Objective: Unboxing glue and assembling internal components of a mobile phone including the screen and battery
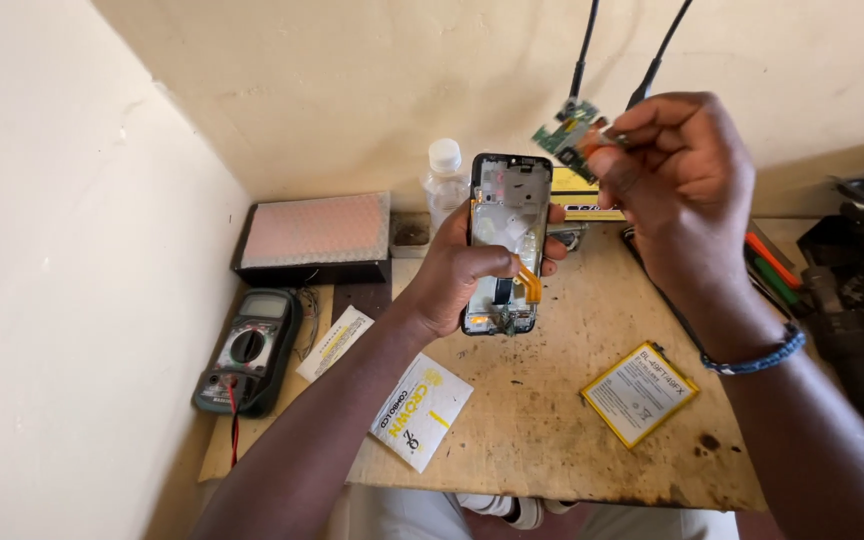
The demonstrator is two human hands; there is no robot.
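Observation:
My left hand (462,272) grips an opened phone frame (508,205), held upright with its bare inside and an orange flex cable facing me. Raised above and to the right of the phone, my right hand (677,175) pinches a small green circuit board (569,130) between thumb and fingers. A blue braided band circles my right wrist. The board hangs apart from the phone, near the wall.
A worn wooden board (552,420) serves as the worktop. On it lie a flat yellow-edged battery (640,390), a white packet (420,410) and a paper slip. A multimeter (249,350) sits at left, a dark box with pink padding (314,235) behind, a clear bottle (444,180), screwdrivers (774,265) at right.

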